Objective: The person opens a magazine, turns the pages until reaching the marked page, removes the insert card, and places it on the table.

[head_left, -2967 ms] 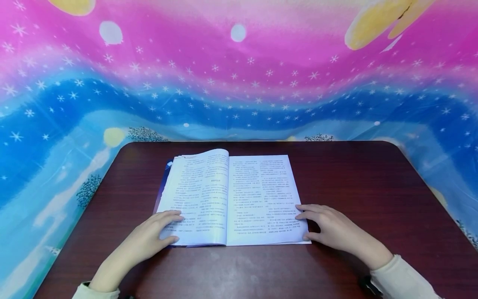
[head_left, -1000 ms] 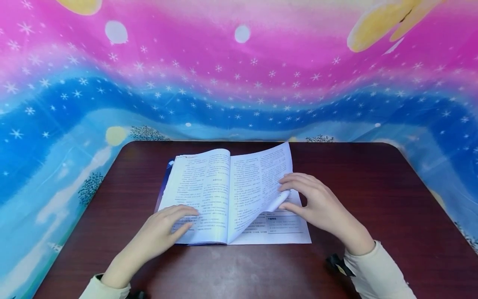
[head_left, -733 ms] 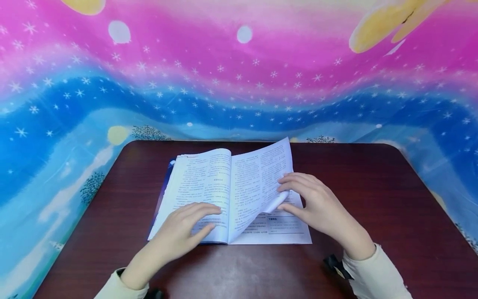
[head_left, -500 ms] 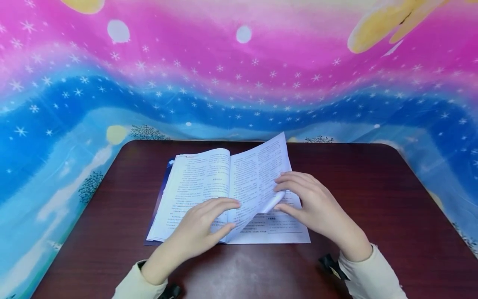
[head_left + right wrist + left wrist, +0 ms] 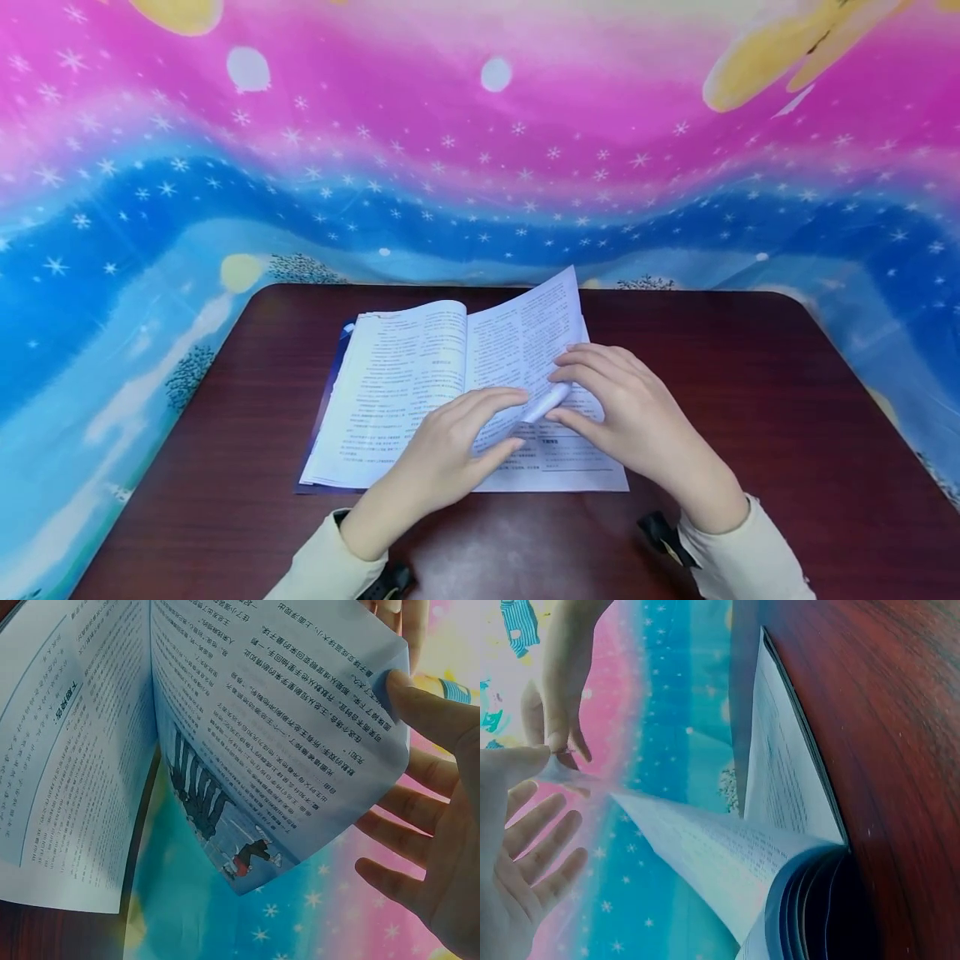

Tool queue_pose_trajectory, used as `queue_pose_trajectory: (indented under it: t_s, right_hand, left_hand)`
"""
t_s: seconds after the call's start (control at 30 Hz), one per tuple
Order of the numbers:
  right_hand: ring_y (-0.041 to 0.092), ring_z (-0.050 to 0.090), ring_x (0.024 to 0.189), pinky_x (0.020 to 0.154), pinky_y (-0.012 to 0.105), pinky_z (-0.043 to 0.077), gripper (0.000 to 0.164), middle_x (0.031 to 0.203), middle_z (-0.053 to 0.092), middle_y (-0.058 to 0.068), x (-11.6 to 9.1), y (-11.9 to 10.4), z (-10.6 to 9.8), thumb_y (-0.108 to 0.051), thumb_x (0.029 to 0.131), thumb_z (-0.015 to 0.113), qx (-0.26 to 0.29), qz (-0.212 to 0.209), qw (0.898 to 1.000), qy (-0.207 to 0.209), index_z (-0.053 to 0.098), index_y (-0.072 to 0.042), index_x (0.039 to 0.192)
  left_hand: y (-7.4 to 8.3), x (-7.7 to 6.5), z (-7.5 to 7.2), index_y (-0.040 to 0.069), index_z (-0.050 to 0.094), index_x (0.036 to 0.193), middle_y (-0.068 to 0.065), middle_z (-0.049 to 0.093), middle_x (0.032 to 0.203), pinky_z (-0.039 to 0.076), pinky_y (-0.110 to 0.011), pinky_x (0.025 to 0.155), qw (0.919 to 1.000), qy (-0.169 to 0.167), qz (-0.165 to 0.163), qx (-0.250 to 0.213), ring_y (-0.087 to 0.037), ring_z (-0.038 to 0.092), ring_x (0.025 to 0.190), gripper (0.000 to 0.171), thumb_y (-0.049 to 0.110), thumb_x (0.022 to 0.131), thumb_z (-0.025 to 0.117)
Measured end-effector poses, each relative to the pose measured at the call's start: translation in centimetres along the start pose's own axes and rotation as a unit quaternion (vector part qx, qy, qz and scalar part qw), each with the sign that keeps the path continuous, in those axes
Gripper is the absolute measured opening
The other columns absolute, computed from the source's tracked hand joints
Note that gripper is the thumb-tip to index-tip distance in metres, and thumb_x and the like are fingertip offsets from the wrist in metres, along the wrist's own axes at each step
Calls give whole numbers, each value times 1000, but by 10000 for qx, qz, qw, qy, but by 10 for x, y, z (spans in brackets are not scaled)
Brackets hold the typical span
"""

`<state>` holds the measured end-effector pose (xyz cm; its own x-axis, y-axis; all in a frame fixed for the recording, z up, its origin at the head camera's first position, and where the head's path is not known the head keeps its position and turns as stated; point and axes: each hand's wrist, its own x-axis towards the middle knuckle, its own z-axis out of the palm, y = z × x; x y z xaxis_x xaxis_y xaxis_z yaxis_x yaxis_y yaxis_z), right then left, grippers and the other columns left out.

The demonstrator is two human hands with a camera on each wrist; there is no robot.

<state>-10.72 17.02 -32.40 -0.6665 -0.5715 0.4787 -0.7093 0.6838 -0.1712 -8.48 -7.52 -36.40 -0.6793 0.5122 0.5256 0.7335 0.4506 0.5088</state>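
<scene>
An open magazine (image 5: 386, 400) with printed text lies on the table. My right hand (image 5: 637, 421) pinches the outer edge of a right-side page (image 5: 517, 342), lifted and bent, its lower corner rolled over. In the right wrist view, the right thumb (image 5: 412, 705) presses this page, whose underside carries text and a picture (image 5: 225, 825). My left hand (image 5: 442, 450) hovers over the magazine's middle, thumb and fingers parted close to the rolled edge (image 5: 546, 406). Beneath the raised page shows another printed page (image 5: 577, 458). In the left wrist view, the left fingers (image 5: 540, 855) are spread.
The magazine lies on a dark reddish-brown table (image 5: 750, 400) with rounded far corners. Behind it hangs a pink and blue cloth (image 5: 420, 192) with snowflakes. A dark blue cover edge (image 5: 322, 417) sticks out at the magazine's left. Black bands (image 5: 663, 533) show at the wrists.
My right hand has come in from the magazine's right edge and lifted the page. My left hand has slid rightward from the left page to near the page's rolled edge.
</scene>
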Motion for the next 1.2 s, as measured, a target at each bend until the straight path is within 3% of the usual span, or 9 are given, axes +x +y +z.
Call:
queue_pose_trajectory:
  t_s: [0.4,0.57,0.63,0.7,0.8,1.03,1.2]
  right_hand:
    - [26,55,122,105,47,41,49,124,66,7,1,-2,0,-35,77,85,-39,92,9999,-36,71,-11,117]
    - [28,52,127,106,49,40,57,135,59,7,-3,0,-2,-58,93,58,17,28,9999,168,67,-11,124]
    - [29,52,127,105,49,40,66,137,58,7,-5,2,-4,-64,96,43,5,31,9997,248,66,-10,126]
    - [29,52,127,104,49,40,68,138,57,8,-7,3,-7,-65,96,39,-19,74,9996,265,65,-10,127]
    - [29,52,126,104,49,40,67,137,58,8,-10,6,-9,-64,96,42,-28,150,9996,251,65,-10,127]
    - [29,54,124,103,49,41,50,134,60,8,-18,14,-6,-41,87,76,-107,216,9997,-70,66,-10,126]
    - [29,56,121,103,50,42,51,132,62,9,-25,21,0,-35,81,81,-154,343,9986,-369,68,-10,123]
  left_hand:
    - [-1,4,7,12,62,131,1,66,127,48,-25,98,9999,90,42,48,-10,60,119,36,9,95,66]
    - [-4,3,6,13,62,131,0,66,127,50,-28,96,9986,153,4,503,-13,61,118,40,5,93,69]
    - [-6,1,5,13,62,132,-1,66,127,51,-30,95,9976,183,-84,666,-14,62,118,41,5,92,70]
    - [-8,-1,3,13,61,132,-1,65,128,52,-31,94,9968,237,-184,746,-15,62,117,43,5,91,71]
    - [-12,-6,0,12,60,133,-2,67,124,55,-31,87,9959,378,-316,765,-15,64,112,45,5,91,72]
    - [-23,-19,-9,9,52,141,-7,66,123,57,-36,81,9891,702,-772,1041,-18,65,105,58,4,88,74]
    - [-30,-29,-17,7,49,143,-10,64,129,56,-38,81,9834,869,-1066,1183,-21,65,104,63,3,86,76]
